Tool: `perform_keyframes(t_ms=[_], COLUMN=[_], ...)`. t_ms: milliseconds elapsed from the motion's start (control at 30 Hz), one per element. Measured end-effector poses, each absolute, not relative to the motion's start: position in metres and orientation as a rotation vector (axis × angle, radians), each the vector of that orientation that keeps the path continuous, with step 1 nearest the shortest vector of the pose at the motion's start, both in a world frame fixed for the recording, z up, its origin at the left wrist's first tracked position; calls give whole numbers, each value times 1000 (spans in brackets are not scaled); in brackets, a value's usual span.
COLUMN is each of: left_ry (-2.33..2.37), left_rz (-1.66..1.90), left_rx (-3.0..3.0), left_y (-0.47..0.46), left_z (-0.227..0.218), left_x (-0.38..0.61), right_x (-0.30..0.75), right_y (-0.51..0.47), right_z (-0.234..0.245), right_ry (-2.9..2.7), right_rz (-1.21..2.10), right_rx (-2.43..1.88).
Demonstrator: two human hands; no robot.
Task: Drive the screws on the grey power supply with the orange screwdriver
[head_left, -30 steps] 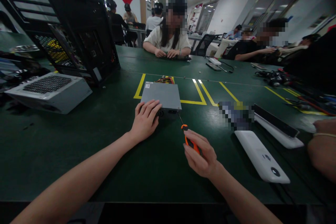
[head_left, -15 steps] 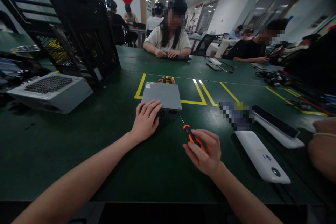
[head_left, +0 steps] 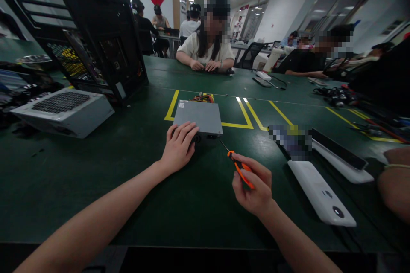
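A dark green tabletop [head_left: 144,222] stretches under and beyond both hands. Well to the left of and beyond the left hand stands the largest thing on it, a black open-framed computer case [head_left: 123,62], cut off by the left edge of view. Also left of that hand, nearer than the case, sits a silver-grey metal box with a dark mesh grille [head_left: 64,113].

Directly beyond the left hand [head_left: 177,147], and beyond and left of the right hand [head_left: 256,183], lies a flat grey rectangular metal box [head_left: 198,115]. The left hand touches it: the fingers lie spread over its near left edge, with the thumb down by the near face. Whether they pinch the box or only press on it, I cannot tell. Right of the right hand lies a long white plastic slab-shaped device [head_left: 320,192]. The right hand is closed around an orange-and-black handled screwdriver [head_left: 237,165], its thin metal shaft angled away to the left, toward the box's near right corner. Past the box, on its side away from the left hand, a bundle of thin multicoloured wires [head_left: 204,98] shows.

The left hand covers part of the box's near face, which is dark and hard to read. The screwdriver's tip is too small to tell whether it touches metal. The device's far end is blurred into blocks.
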State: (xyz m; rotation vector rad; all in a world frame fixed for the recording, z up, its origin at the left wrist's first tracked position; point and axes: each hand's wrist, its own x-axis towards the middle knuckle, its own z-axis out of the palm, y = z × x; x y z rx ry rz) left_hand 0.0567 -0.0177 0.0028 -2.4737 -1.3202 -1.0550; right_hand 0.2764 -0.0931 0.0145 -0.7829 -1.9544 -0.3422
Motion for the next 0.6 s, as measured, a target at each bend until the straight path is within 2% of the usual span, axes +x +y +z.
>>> perform_keyframes(t_ms=[167,300,467,600], left_ry=[-1317,-1310,-1317,-1331], left_rz=[-1041,-1032,-1025,-1002], left_rx=[-2448,-2429,-2422,-2422], left_y=[-17,-17,-17,-17], left_z=[3,2,1,1], left_x=[57,57,57,57], right_x=[275,274,276,276], right_y=[-93,-92,-92,-93], right_z=[17,17,18,18], right_ry=[-1972,-1984,-2040,-2027], right_rz=[-446,-358,-543,-469], right_rx=[-767,-717,-760,-725])
